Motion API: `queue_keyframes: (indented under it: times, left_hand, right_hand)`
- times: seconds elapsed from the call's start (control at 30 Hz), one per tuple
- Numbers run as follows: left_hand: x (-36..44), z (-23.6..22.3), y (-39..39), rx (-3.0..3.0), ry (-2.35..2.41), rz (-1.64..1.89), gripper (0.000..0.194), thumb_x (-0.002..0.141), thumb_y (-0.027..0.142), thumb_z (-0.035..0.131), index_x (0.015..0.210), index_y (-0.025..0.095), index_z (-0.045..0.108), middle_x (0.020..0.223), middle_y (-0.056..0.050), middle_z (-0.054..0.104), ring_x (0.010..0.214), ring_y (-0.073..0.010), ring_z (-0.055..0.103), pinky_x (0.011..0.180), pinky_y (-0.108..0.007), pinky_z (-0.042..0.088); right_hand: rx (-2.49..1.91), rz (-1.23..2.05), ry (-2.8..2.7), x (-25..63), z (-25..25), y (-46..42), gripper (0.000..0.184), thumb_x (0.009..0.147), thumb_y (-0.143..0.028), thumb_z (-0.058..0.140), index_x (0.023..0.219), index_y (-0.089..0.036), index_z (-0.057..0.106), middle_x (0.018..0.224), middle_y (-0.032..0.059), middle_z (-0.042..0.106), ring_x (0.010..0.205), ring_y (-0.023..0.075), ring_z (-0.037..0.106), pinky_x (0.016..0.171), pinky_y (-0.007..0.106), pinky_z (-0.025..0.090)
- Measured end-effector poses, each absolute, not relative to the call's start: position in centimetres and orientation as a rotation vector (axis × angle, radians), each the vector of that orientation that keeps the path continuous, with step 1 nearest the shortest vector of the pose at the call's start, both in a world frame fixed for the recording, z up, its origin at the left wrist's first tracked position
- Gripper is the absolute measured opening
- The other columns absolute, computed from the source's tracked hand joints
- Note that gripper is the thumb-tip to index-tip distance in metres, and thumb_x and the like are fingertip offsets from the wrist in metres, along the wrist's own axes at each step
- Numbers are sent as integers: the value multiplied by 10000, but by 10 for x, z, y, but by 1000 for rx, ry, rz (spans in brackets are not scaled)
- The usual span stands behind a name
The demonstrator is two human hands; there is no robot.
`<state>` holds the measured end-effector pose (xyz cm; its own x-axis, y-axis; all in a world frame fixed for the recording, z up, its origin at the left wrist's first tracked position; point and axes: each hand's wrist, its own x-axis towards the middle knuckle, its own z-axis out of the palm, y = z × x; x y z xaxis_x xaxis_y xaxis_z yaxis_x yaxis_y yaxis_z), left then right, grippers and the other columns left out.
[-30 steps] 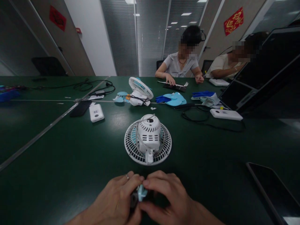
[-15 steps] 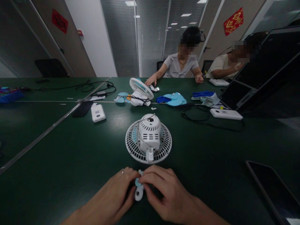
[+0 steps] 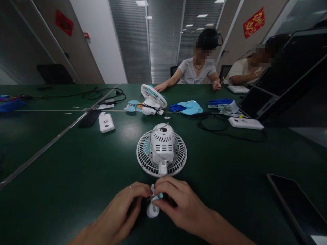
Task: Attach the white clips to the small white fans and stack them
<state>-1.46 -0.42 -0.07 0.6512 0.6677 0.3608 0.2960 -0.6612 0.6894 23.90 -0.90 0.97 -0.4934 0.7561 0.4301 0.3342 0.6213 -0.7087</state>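
My left hand [image 3: 125, 203] is closed at the fingertips on a small white plastic part with a ring-shaped end [image 3: 152, 211]. Between thumb and fingers, my right hand [image 3: 181, 203] pinches a small light blue piece [image 3: 158, 196] right against that white part. Fingers hide much of both pieces, so how they join cannot be made out. Just beyond my hands a white fan [image 3: 163, 144] lies on its round grille, motor housing up, its cord looped around it.
Across the green table [image 3: 76, 163] stands a second white fan [image 3: 153, 98], a person's hand behind it. Blue fan blades [image 3: 190, 107], gloves [image 3: 223, 106], white power banks [image 3: 106, 123] and cables lie around. A dark phone-like device [image 3: 298, 204] lies at right.
The light blue piece has shifted right and turned in my right fingers. My left thumb has moved away from the ring-shaped end. Across the table, the person's hand has moved left behind the fan.
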Motion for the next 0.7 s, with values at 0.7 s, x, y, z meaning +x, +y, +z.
queue_keyframes:
  times: [0.7]
  left_hand:
    - [10, 19, -7, 1463, 1123, 755, 265, 1050, 493, 517, 1159, 254, 552, 997, -20, 632, 688, -106, 552, 536, -158, 497]
  right_hand:
    - [-1156, 569, -1330, 250, -2, 8, 86, 989, -253, 696, 1066, -256, 660, 1040, 25, 631, 988, 216, 642, 861, 371, 538]
